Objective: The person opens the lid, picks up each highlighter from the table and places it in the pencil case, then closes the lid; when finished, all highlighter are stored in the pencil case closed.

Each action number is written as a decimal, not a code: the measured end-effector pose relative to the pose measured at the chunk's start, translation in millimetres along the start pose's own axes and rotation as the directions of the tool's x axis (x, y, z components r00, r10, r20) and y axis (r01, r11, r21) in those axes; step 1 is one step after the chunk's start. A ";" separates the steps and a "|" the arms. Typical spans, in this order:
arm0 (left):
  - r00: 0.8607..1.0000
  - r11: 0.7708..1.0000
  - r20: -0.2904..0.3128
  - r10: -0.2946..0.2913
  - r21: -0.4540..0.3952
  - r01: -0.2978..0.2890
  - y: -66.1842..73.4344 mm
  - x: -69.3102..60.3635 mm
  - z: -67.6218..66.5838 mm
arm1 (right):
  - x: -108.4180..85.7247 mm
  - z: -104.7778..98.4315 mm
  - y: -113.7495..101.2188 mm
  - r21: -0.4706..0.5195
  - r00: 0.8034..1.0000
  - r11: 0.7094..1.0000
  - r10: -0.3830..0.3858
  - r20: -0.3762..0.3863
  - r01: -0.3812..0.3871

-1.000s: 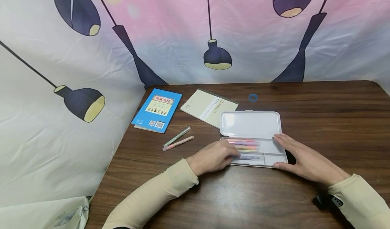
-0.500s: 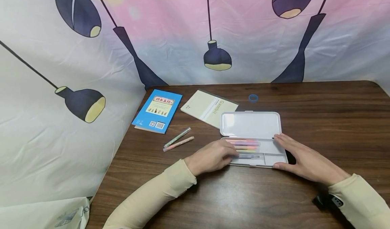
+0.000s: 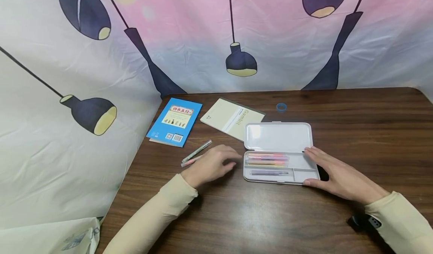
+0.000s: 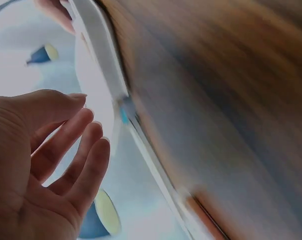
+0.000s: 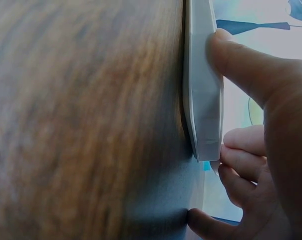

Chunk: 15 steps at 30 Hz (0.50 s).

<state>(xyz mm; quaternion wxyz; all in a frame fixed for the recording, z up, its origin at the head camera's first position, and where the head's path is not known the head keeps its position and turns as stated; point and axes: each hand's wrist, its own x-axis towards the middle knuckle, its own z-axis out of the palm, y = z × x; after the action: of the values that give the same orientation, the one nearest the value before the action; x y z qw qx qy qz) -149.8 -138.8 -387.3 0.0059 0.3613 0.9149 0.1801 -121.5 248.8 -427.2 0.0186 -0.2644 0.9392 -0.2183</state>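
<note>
A white pencil case [image 3: 277, 136] lies with its lid raised. Several pastel pens [image 3: 268, 158] fill the left of its rear compartment, and a greyish pen [image 3: 268, 173] is in the front-left compartment. My left hand [image 3: 213, 164] hovers left of the case, fingers loosely bent around nothing, as the left wrist view [image 4: 56, 160] also shows. Two pens, one green [image 3: 197, 151] and one pink [image 3: 191, 161], lie beside it, the pink partly hidden by the hand. My right hand [image 3: 341, 177] holds the case's right end, thumb at the front edge and fingers at the back corner.
Behind the case are a cream notebook [image 3: 230, 118] and a blue tape ring [image 3: 281, 107]. A blue book [image 3: 176, 122] lies at the left back of the brown wooden table [image 3: 257, 220]. A patterned cloth [image 3: 199, 58] hangs along the back and left.
My left hand has let go of the greyish pen in the front compartment and drawn back leftward, out of the case toward the two loose pens. My right hand stays put.
</note>
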 end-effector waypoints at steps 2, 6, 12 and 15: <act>0.999 0.999 -0.009 -0.048 0.001 0.048 -9.2 -8.5 -3.0 | 0.1 -0.6 0.0 -0.001 1.000 1.000 0.011 0.008 -0.011; 0.990 0.991 -0.041 -0.136 0.010 0.137 -27.5 -27.6 -9.3 | 0.7 -1.2 -0.6 0.000 1.000 1.000 0.011 0.005 -0.011; 0.977 0.981 -0.089 -0.194 0.012 0.196 -47.9 -54.2 -21.7 | 1.0 -0.6 -1.2 0.008 1.000 1.000 -0.024 -0.013 0.024; 0.973 0.979 -0.107 -0.203 0.010 0.205 -54.0 -63.0 -27.1 | 0.5 -0.7 -0.7 0.013 0.999 1.000 -0.027 -0.023 0.027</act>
<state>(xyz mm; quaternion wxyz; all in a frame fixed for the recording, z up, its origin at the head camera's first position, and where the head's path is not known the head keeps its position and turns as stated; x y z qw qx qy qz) -142.7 -225.7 -387.5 -0.0279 0.2553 0.9480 0.1879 -121.7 248.3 -426.2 0.0069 -0.2745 0.9342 -0.2278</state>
